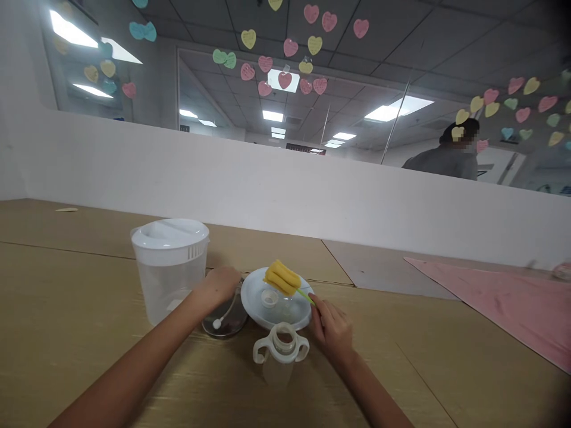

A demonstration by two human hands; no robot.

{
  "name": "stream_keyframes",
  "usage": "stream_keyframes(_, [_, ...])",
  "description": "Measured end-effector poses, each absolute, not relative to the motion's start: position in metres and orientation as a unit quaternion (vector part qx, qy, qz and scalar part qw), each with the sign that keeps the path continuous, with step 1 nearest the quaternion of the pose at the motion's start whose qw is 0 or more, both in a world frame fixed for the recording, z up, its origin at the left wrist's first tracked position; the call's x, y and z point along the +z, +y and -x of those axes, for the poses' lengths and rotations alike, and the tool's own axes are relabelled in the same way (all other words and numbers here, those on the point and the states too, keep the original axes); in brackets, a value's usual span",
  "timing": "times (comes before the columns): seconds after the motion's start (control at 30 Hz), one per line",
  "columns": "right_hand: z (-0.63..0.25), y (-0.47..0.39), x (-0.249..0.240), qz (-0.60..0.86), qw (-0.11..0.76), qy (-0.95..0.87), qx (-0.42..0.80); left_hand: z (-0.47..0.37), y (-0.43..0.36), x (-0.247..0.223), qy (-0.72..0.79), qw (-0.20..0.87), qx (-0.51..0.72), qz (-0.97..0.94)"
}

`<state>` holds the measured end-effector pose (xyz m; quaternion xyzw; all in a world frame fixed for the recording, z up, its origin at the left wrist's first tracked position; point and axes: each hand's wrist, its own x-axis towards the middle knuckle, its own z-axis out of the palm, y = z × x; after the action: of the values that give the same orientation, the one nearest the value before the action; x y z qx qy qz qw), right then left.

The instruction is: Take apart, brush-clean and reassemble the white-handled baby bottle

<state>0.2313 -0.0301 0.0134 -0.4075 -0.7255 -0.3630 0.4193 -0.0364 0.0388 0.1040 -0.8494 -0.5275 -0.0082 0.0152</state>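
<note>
My right hand (332,330) is closed around the green handle of a sponge bottle brush (282,277), whose yellow head is raised over a white bowl (253,306). Inside the bowl lie a small white ring-shaped part (269,298) and a clear piece that is hard to make out. My left hand (223,284) reaches over a round metal dish (223,330), fingers drawn together at the upper end of a thin straw (229,308) with a white weighted tip; its fingertips are partly hidden. Nearest me, a lidless baby bottle (281,353) with two white handles stands upright.
A clear plastic pitcher (172,270) with a white lid stands left of the dish. A pink cloth (504,297) covers the right side of the table (111,368). Behind runs a low white wall (250,184) below glass with heart-shaped notes; a person (446,157) is beyond it.
</note>
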Motion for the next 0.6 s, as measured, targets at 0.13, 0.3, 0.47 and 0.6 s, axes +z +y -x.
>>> stream_keyframes(0.13, [-0.232,-0.029,0.012,0.415,0.421,-0.724,-0.355,0.025,0.027,0.11,-0.497,0.026,-0.017,0.867])
stream_keyframes(0.3, [-0.233,-0.028,0.011,0.411,0.413,-0.729,-0.359,0.0,0.018,0.099,-0.431,0.021,-0.036,0.901])
stream_keyframes(0.47, [-0.233,-0.028,0.012,0.419,0.413,-0.722,-0.363,-0.009,0.022,0.079,-0.405,-0.011,-0.04,0.913])
stream_keyframes(0.6, [-0.233,-0.028,0.012,0.411,0.416,-0.728,-0.357,-0.007,0.025,0.074,-0.4,-0.041,-0.055,0.914])
